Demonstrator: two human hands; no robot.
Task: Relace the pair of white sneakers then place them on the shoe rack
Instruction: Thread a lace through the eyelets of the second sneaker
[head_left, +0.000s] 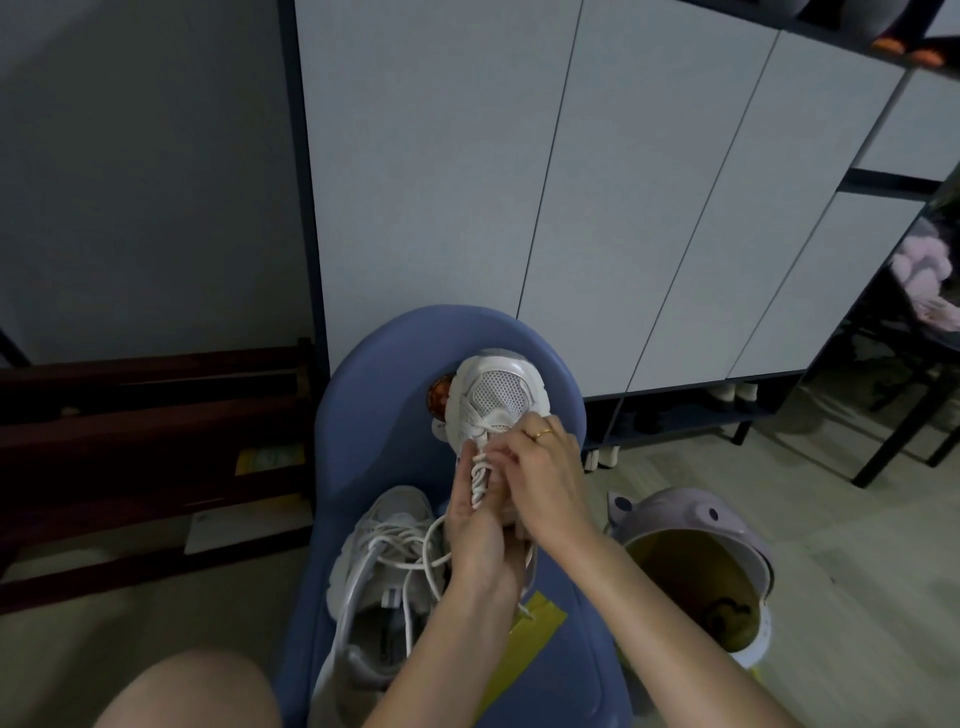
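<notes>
Two white sneakers lie on a blue seat, and two hands work on one of them. The far sneaker points its toe away, showing a mesh toe panel and smooth white overlays, with its lace crossed in several rows up the front. The left hand grips that sneaker from below, fingers curled around its side next to the lacing. The right hand bears one gold ring; its fingers are bent in at the lace rows, seemingly pinching the lace, though the pinch itself is hidden. The near sneaker lies beside the left wrist, greyer in the shade, opening toward the camera, its lace loose in loops. One lilac bin stands on the floor to the right, and a strip of yellow tape lies on the seat.
</notes>
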